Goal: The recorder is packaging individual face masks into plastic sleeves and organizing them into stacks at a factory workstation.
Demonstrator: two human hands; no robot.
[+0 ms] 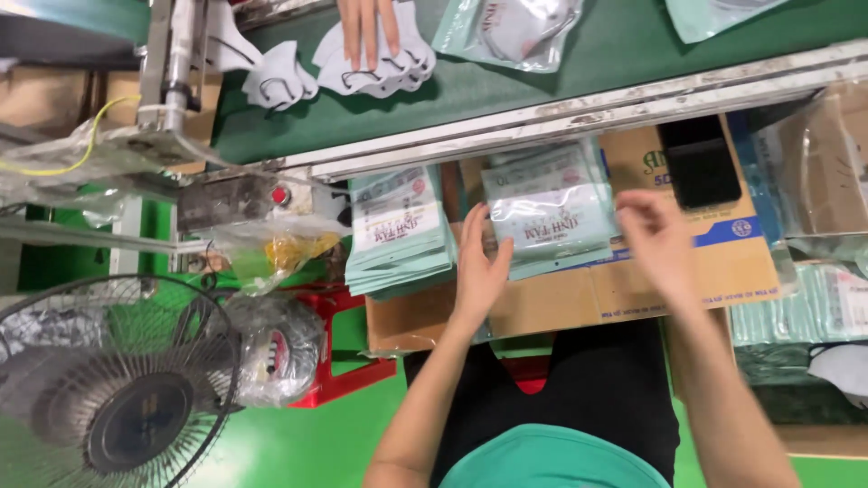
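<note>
Left hand [477, 271] open, fingers against the near-left edge of the pouch stack [548, 215] on the cardboard box [597, 294]; right hand [658, 244], blurred, open just right of the stack. Uneven pressure could skew or topple the slippery pouches.

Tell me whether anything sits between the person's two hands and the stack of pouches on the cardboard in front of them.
Nothing visible does. The left hand already touches the left edge of the pale green pouch stack on the cardboard box. The right hand, motion-blurred, is at the stack's right edge with no object between.
</note>
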